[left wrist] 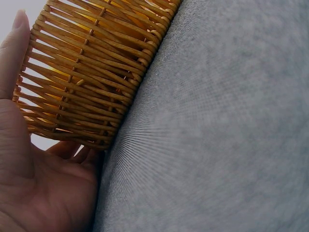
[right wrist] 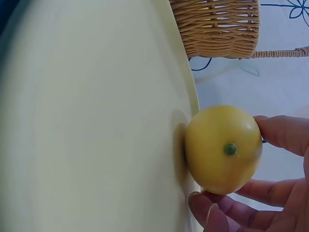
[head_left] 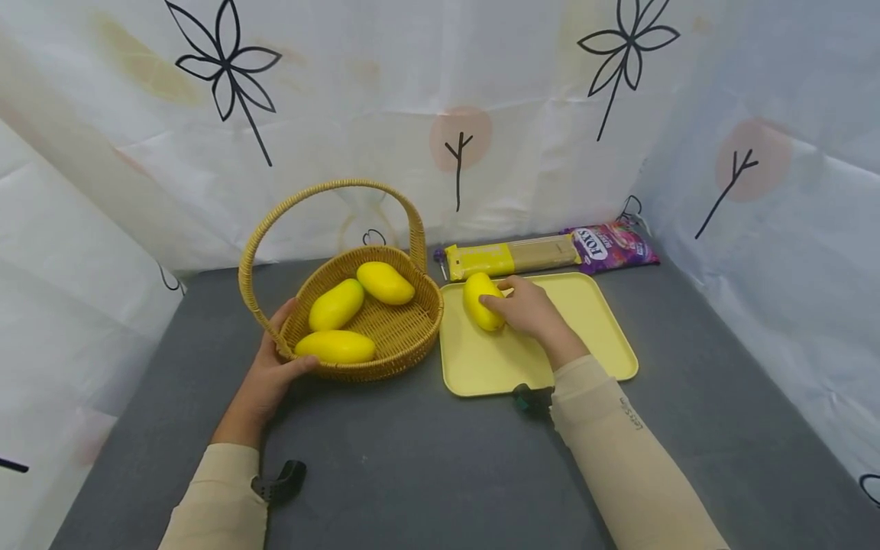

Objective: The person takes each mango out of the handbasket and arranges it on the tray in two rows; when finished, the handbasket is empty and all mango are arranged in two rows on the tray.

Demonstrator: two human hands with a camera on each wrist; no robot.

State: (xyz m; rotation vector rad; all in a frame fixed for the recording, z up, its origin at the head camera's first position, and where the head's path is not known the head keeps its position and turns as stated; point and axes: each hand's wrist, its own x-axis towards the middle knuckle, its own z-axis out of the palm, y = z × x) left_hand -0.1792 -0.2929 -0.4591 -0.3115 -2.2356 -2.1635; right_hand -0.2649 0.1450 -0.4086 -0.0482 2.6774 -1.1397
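Note:
A wicker basket (head_left: pixel 399 359) with a tall hoop handle stands on the left, holding three yellow mangoes, one of them a front mango (head_left: pixel 335 347). My left hand (head_left: pixel 275 374) grips its near left side, thumb at the rim and fingers round the outside. In the left wrist view, the woven wall (left wrist: pixel 87 72) sits against the palm side of that hand. Over the left part of a pale yellow tray (head_left: pixel 481 374), my right hand (head_left: pixel 529 309) holds another mango (head_left: pixel 480 302) between thumb and fingers. The right wrist view shows this mango's green stem end (right wrist: pixel 230 149) close over the tray.
Behind the tray lie a yellow-wrapped pack of noodle-like sticks (head_left: pixel 516 257) and a purple FOX'S bag (head_left: pixel 612 246). A white patterned curtain (head_left: pixel 522 168) hangs along the back and sides of the grey table (head_left: pixel 412 473). The basket's right side is near the tray's left edge.

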